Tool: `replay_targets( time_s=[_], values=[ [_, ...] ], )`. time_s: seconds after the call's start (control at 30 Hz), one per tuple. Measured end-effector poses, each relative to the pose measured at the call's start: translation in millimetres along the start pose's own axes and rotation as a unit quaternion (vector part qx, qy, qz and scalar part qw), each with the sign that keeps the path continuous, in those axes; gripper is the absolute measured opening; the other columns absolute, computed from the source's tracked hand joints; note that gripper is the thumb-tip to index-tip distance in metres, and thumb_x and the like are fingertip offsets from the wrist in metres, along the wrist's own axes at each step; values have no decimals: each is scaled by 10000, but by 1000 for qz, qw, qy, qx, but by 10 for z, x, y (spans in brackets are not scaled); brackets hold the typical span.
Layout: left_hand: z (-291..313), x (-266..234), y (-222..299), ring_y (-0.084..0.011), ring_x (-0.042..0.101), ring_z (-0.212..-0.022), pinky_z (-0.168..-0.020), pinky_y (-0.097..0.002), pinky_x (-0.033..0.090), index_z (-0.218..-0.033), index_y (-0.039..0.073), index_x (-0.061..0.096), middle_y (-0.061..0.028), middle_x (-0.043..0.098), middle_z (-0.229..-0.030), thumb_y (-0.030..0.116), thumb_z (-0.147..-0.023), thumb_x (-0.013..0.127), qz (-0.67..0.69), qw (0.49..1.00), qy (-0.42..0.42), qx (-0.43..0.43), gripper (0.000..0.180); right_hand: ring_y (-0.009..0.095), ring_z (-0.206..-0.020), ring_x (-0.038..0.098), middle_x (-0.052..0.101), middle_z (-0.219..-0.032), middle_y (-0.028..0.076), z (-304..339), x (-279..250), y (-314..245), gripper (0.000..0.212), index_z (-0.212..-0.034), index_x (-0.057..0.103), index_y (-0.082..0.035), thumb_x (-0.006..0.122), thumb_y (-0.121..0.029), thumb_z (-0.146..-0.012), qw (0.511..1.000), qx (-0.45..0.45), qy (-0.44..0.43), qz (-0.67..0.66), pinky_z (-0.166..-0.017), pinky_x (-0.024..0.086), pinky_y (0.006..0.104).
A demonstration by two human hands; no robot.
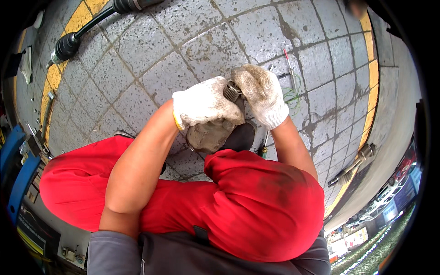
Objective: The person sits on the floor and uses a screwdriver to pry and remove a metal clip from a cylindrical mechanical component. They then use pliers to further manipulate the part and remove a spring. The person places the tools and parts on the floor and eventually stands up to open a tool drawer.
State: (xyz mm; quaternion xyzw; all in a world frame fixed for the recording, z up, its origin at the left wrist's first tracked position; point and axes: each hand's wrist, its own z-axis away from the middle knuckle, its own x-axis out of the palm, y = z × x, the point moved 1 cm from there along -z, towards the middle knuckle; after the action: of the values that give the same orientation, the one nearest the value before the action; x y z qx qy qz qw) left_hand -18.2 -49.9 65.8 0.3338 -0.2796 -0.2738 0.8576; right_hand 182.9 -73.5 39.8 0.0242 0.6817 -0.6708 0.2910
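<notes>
My left hand (205, 103), in a dirty white work glove, grips a greasy grey metal joint housing (208, 135) that hangs below the glove. My right hand (261, 94), also gloved, closes on the splined metal shaft end (232, 90) sticking out at the top of the same part. Both hands meet above my knees in red trousers (256, 201). A dark shoe (242, 136) rests on the paving under the part.
Grey tiled floor (183, 46) with yellow border lines. A black axle shaft with rubber boot (68, 43) lies at the upper left. Another shaft piece (353, 167) lies at the right. A screwdriver (265, 145) and thin green wire (292, 94) lie near my right hand. Blue equipment (18, 174) stands left.
</notes>
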Motion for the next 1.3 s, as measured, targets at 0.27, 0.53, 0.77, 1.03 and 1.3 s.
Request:
replay_targets(
  time_s=[0.27, 0.53, 0.77, 1.03, 1.3],
  values=[
    [-25, -25, 27, -120, 676, -939, -794, -338, 578, -1224, -18, 717, -71, 774, -1020, 142, -816, 884, -27, 996, -62, -64, 469, 313, -1083, 756, 776, -1156, 208, 120, 31, 15, 327, -1280, 685, 74, 718, -115, -1015, 998, 48, 4, -29, -935, 591, 366],
    [-120, 92, 104, -336, 752, -761, -764, -441, 581, -958, 21, 780, -205, 745, -791, 366, -811, 774, -271, 946, 157, -80, 375, 413, -1016, 720, 753, -1078, 222, -59, 78, -179, 322, -1185, 745, -14, 583, -280, -1103, 985, 157, 50, -47, -886, 557, 434],
    [-82, 139, 299, -437, 736, -1002, -888, -512, 575, -1042, 66, 798, -248, 761, -994, 377, -858, 703, -354, 904, 211, -115, 374, 334, -1091, 723, 757, -1162, 199, 112, 164, 213, 290, -1256, 695, 41, 567, -180, -1121, 989, 57, 112, -74, -953, 555, 403],
    [-92, 28, 283, -403, 738, -1076, -949, -491, 576, -1157, 83, 788, -222, 777, -1105, 516, -892, 722, -407, 864, 245, -167, 512, 266, -1059, 720, 739, -1151, 179, 227, -114, 303, 221, -1202, 705, -46, 713, -180, -1027, 963, 226, 148, -18, -872, 593, 394],
    [-220, -293, -157, -370, 715, -1191, -1033, -465, 552, -1299, 133, 766, -194, 774, -1218, 600, -907, 690, -417, 840, 245, -244, 614, 433, -1203, 646, 667, -1305, 225, 353, -585, 973, 479, -1355, 642, -88, 727, -364, -972, 826, 341, 114, 434, -1018, 541, 513]
  ],
)
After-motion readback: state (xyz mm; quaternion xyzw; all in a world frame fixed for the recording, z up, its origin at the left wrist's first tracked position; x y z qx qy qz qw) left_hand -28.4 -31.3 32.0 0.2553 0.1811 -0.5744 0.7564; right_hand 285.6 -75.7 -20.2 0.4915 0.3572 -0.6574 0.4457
